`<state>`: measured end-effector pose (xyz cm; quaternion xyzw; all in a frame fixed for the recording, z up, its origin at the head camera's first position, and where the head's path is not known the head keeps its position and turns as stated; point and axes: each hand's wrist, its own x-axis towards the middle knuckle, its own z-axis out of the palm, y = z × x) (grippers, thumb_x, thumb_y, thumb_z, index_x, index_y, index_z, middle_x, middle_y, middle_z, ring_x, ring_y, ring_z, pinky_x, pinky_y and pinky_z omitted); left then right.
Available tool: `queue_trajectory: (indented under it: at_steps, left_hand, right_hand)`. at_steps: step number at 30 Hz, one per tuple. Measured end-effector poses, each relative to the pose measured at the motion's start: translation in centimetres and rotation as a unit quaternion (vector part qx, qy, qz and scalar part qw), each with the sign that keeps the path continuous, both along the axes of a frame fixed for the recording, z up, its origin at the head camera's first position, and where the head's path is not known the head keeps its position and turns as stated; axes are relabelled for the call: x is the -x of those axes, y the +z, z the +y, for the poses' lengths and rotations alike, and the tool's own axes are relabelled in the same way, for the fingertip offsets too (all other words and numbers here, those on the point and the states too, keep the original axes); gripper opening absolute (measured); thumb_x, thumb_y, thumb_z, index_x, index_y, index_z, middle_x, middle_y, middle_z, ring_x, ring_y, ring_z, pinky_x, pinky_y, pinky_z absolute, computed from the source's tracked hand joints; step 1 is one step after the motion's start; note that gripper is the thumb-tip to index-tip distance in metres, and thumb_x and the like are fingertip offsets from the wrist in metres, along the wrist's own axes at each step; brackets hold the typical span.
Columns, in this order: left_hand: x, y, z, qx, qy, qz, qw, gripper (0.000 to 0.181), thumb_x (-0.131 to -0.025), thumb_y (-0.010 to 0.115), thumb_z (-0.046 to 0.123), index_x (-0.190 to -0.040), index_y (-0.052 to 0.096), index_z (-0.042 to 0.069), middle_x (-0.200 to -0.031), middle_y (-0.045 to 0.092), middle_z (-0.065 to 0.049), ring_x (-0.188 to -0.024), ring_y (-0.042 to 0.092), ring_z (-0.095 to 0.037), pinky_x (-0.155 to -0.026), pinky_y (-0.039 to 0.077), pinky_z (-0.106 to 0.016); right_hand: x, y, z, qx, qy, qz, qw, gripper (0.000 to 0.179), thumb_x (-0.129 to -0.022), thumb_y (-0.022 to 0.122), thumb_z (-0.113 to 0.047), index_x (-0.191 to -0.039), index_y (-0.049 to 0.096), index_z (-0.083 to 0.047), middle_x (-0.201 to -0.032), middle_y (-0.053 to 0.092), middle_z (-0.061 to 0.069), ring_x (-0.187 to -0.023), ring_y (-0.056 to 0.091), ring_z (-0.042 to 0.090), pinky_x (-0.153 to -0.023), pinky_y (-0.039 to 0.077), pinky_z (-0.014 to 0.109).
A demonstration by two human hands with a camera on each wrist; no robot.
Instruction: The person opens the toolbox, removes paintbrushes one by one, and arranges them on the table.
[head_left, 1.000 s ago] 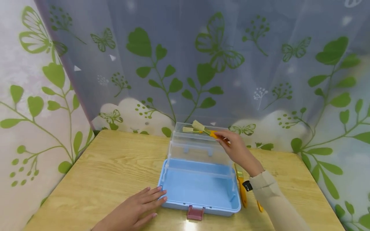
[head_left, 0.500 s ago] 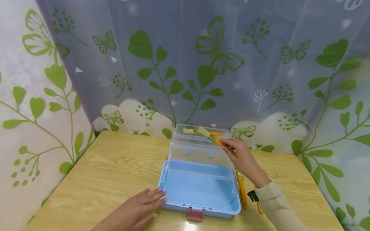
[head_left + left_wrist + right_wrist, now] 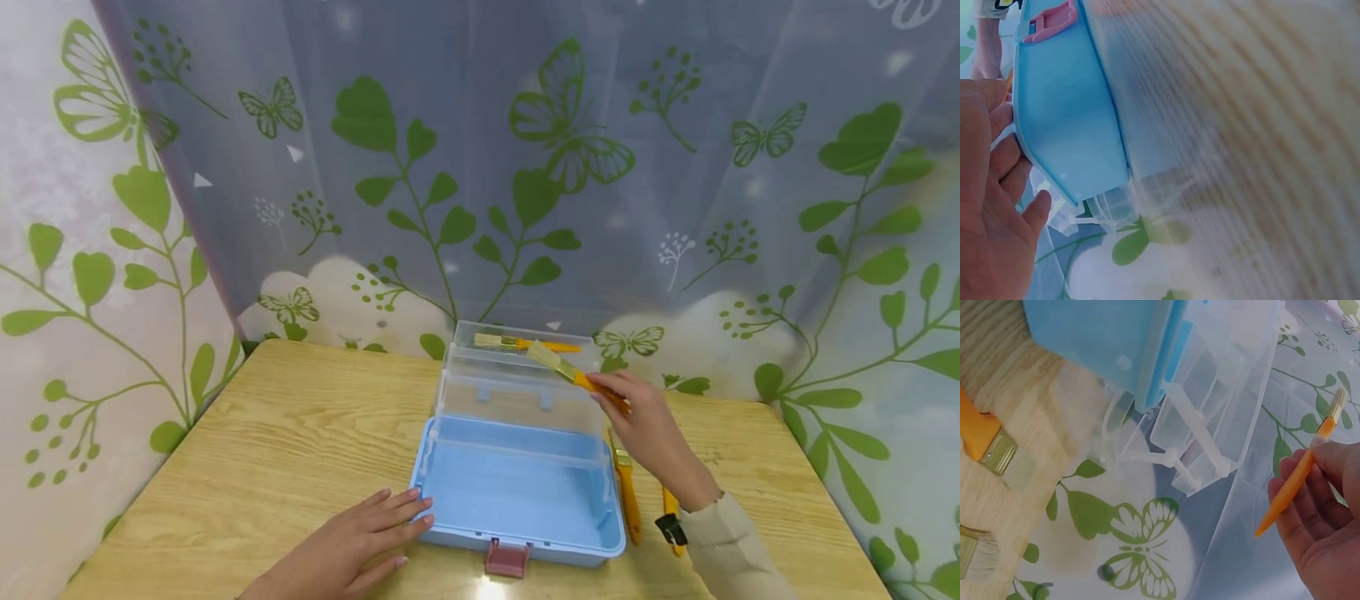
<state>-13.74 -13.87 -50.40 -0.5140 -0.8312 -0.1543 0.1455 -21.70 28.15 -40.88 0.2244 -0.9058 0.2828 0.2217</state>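
Observation:
My right hand (image 3: 651, 425) pinches the orange handle of a paintbrush (image 3: 558, 367), its pale bristles pointing up and left above the clear trays (image 3: 495, 392). In the right wrist view the same paintbrush (image 3: 1297, 478) lies across the fingers, held by the thumb. Another paintbrush (image 3: 510, 342) rests in the top clear tray. The blue toolbox (image 3: 517, 479) stands with its trays raised. My left hand (image 3: 356, 537) is spread flat, fingertips on the toolbox's front left corner. In the left wrist view those fingers (image 3: 1013, 162) lie along the blue wall.
Beside the toolbox's right wall lies a paintbrush (image 3: 628, 492), and a further paintbrush (image 3: 670, 504) is partly hidden by the right wrist. A pink latch (image 3: 507, 558) hangs at the toolbox front. The wooden table (image 3: 315, 425) meets a printed curtain (image 3: 450, 167) at the back.
My right hand has drawn back to the right and down with its paintbrush, away from the top tray. The paintbrush lying in that tray now shows fully. The left hand stays in place.

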Motion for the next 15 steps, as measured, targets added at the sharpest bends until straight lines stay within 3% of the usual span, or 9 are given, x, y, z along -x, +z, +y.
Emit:
queue_trajectory:
  at_steps: [9,12,15]
  left_hand:
    - [-0.1,-0.1,0.1,0.002,0.005,0.005,1.0000,0.059,-0.102,0.063,0.029,-0.156,0.043,0.016,-0.154,0.051,-0.008,-0.143,0.048,-0.022,-0.100,0.054,-0.052]
    - [-0.2,-0.2,0.1,-0.003,0.007,0.011,0.9999,0.059,-0.102,0.063,0.029,-0.156,0.044,0.016,-0.155,0.050,-0.007,-0.143,0.048,-0.022,-0.112,0.046,-0.040]
    - [-0.1,-0.2,0.1,-0.013,0.003,0.017,0.9998,0.057,-0.101,0.065,0.027,-0.153,0.048,0.013,-0.154,0.051,-0.007,-0.142,0.049,-0.023,-0.124,0.023,-0.024]
  right_hand:
    - [-1.1,-0.8,1.5,0.013,0.003,0.038,0.9992,0.036,-0.086,0.076,0.006,-0.120,0.073,-0.002,-0.108,0.072,0.010,-0.086,0.068,0.019,-0.068,0.062,0.030]
    - [-1.6,-1.1,2.0,0.014,-0.002,0.044,0.9989,0.037,-0.085,0.076,0.006,-0.121,0.073,-0.003,-0.106,0.072,0.009,-0.085,0.068,0.020,-0.067,0.061,0.027]
    - [-2.0,-1.4,2.5,0.022,-0.002,0.043,0.9989,0.037,-0.084,0.076,0.007,-0.120,0.073,-0.002,-0.105,0.072,0.010,-0.086,0.069,0.020,-0.068,0.061,0.024]
